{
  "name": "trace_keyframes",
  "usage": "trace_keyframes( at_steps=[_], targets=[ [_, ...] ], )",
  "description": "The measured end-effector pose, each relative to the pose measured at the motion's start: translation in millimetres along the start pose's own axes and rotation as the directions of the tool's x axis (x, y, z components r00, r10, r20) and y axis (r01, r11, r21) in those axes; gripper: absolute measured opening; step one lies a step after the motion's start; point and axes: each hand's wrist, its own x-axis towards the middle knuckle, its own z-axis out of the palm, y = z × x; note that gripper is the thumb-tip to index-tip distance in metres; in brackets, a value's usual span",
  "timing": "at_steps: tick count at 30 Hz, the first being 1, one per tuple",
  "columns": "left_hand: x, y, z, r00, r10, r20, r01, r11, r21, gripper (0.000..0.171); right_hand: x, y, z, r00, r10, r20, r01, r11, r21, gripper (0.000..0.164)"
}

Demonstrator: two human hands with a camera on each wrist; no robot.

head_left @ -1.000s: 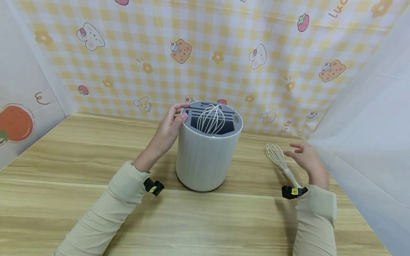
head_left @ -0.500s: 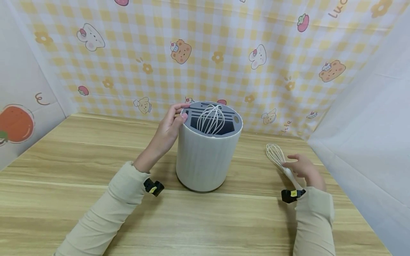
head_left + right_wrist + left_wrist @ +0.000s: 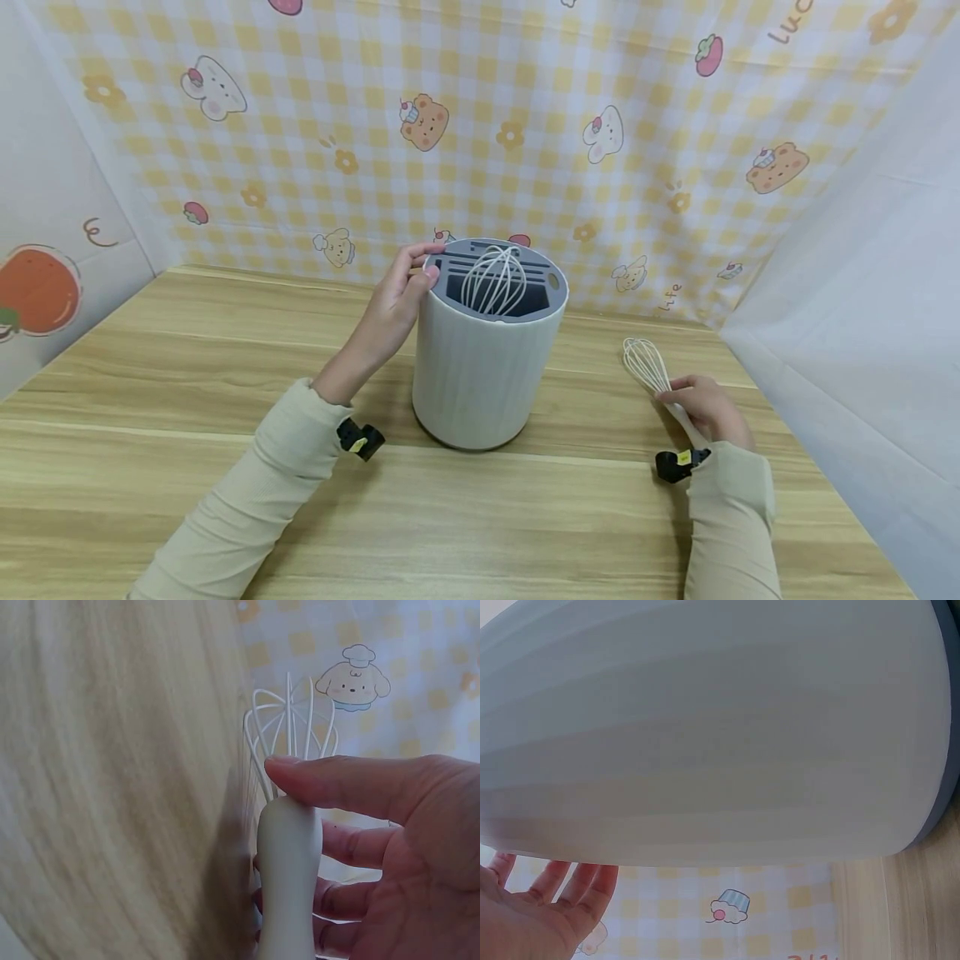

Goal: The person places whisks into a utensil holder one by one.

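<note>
A round off-white knife holder (image 3: pixel 480 375) with a grey slotted top stands upright on the table. In its large slot sits a whisk (image 3: pixel 495 279), wires up. My left hand (image 3: pixel 392 304) holds the holder's upper left rim, thumb and fingertips on the edge; in the left wrist view its fingers (image 3: pixel 592 896) touch the holder's side. At the right, a second white whisk (image 3: pixel 647 365) lies on the table, its wire end pointing away. My right hand (image 3: pixel 708 407) pinches this whisk near its neck, the thumb across the handle top (image 3: pixel 289 840) and the other fingers behind, partly hidden.
The wooden table (image 3: pixel 525 517) extends on all sides of the holder. A yellow checked cloth (image 3: pixel 510 192) hangs along its back edge. White sheets stand at the left and the right (image 3: pixel 847 333).
My right hand has come down toward the whisk's neck, and its fingers have closed around it. The left hand and the holder have stayed where they were.
</note>
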Motion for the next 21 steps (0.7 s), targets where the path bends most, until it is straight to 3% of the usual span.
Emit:
trace_keyframes(
  at_steps=[15, 21],
  targets=[
    [0.1, 0.8, -0.3, 1.000, 0.008, -0.008, -0.008, 1.000, 0.008, 0.041, -1.2, -0.4, 2.0, 1.000, -0.027, -0.015, 0.027, 1.000, -0.017, 0.047],
    [0.3, 0.7, -0.1, 1.000, 0.008, -0.007, -0.008, 1.000, 0.004, 0.041, -0.3, -2.3, -1.1, 1.000, 0.014, -0.024, -0.013, 1.000, 0.014, 0.050]
  ],
)
